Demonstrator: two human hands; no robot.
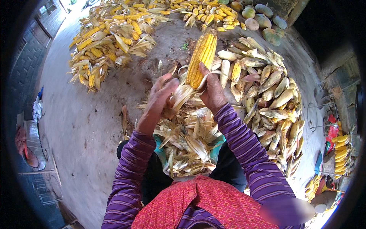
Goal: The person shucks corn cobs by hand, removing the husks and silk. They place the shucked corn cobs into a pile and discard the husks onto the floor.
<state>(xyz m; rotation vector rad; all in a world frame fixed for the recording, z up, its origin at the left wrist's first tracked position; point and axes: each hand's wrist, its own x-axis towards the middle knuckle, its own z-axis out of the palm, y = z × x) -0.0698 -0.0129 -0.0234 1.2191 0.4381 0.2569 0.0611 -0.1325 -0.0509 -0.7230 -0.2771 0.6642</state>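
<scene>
My right hand (213, 90) grips an ear of corn (201, 57) near its base, thumb along the kernels. The yellow kernels are bare, and the tip points away from me. Pale husk leaves (181, 96) are folded back at the base, and a thin strip curls over my right fingers. My left hand (157, 100) is beside these leaves, slightly blurred, thumb raised; whether its lower fingers grip them is hidden. Below both hands, loose dry husks (188, 137) fill a teal container (217, 150) between my knees.
To my right lies a heap of unhusked corn (271, 97). Ahead left is a pile of yellow ears with husks attached (111, 43); bare ears (211, 14) lie farther back. Squashes (263, 20) sit at the far right. Bare concrete floor (77, 120) extends on my left.
</scene>
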